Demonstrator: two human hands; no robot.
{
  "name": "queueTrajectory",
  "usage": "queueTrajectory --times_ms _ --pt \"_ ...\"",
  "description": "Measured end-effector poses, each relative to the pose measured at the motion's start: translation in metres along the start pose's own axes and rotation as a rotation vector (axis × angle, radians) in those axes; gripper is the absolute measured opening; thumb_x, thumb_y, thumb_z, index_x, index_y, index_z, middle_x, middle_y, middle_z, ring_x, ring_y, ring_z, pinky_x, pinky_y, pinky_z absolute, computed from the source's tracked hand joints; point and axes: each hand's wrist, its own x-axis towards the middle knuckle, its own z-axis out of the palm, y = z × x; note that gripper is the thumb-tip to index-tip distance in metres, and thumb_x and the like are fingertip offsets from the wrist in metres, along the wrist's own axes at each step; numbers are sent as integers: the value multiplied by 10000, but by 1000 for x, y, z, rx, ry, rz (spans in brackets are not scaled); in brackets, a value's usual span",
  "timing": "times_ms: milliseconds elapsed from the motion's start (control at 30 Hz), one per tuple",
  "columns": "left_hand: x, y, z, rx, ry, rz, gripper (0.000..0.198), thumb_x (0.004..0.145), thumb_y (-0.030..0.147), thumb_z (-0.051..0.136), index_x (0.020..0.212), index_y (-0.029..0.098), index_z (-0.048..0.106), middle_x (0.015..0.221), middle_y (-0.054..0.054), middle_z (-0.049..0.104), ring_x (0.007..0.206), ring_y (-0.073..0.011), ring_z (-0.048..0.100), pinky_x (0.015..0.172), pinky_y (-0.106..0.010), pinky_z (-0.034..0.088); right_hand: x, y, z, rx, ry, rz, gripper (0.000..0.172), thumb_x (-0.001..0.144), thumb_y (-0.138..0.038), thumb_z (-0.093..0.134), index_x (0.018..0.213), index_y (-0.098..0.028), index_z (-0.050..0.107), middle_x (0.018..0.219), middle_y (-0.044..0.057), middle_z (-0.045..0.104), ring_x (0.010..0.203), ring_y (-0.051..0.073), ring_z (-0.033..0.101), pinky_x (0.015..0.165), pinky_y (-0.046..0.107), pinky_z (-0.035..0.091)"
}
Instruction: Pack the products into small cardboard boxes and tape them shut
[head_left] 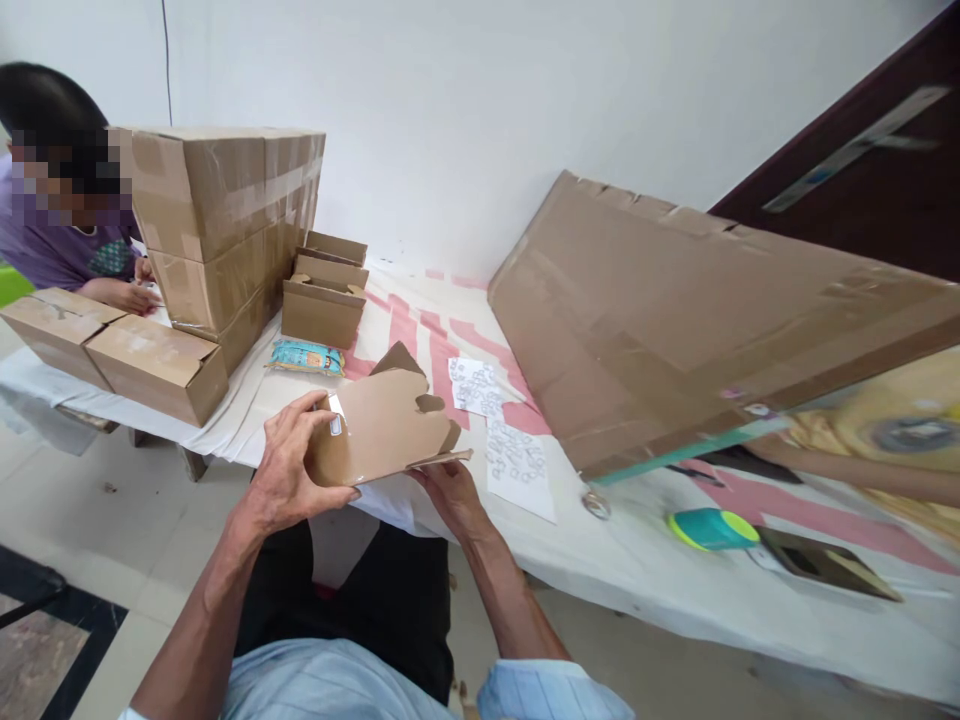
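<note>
A partly folded brown cardboard box [386, 420] is held up over the table's front edge, its flaps standing out at the far and right ends. My left hand [289, 460] grips its left end, thumb below and fingers above, beside a small white label [335, 415]. At its lower right, my right hand [454, 490] holds a flap from underneath; most of those fingers are hidden. Beyond the box lies a blue printed packet [307, 357]. Sheets of paper with drawn marks [517, 465] lie to the right on the white and pink cloth [457, 510].
Taped cartons [225, 200] are stacked at the left, with two low boxes [154, 360] before them. Open boxes [324, 300] stand behind the packet. A large cardboard panel [675, 320] leans at right. A teal cup [712, 530] lies near it. Another person [67, 200] sits left.
</note>
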Motion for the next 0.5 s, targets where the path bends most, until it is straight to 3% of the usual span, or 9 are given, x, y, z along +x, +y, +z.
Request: queueTrajectory --times_ms 233,333,500 --pt "-1 2 0 -26 -10 -6 839 617 235 963 1338 262 535 1615 -201 518 1500 -419 516 1218 -595 381 -1 -1 0 -25 8 21 649 676 -587 947 1220 -282 768 1216 80 824 1227 359 733 1001 543 653" --pt "-2 1 -2 -65 -7 -11 777 618 234 956 1282 266 553 1618 -187 518 1490 -419 522 1216 -589 384 -1 -2 -2 -73 -38 -1 629 695 -622 929 1210 -301 763 1257 87 811 1252 369 722 1009 565 645" --pt "-8 -34 -2 -312 11 -72 749 633 332 990 1268 263 599 1611 -173 520 1523 -410 483 1261 -555 348 4 -2 -10 -218 -146 -97 613 716 -733 868 1113 -276 769 1087 122 825 1119 375 764 987 568 636"
